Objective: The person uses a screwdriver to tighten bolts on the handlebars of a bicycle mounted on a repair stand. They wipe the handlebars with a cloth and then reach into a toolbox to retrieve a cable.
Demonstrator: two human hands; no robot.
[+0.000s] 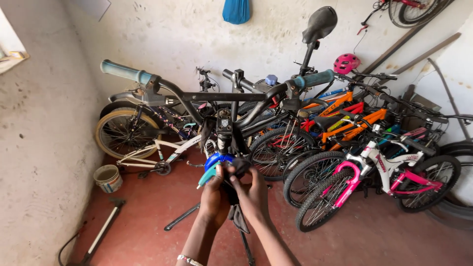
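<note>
Left hand [215,193] clenched on teal tool [207,176], right hand [253,189] pinching black part [240,167], both just below the upright bike stem [224,129]

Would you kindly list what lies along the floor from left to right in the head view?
Floor pump → white bucket → white-framed bicycle → the person's left hand → right hand → pink and white bicycle.
</note>
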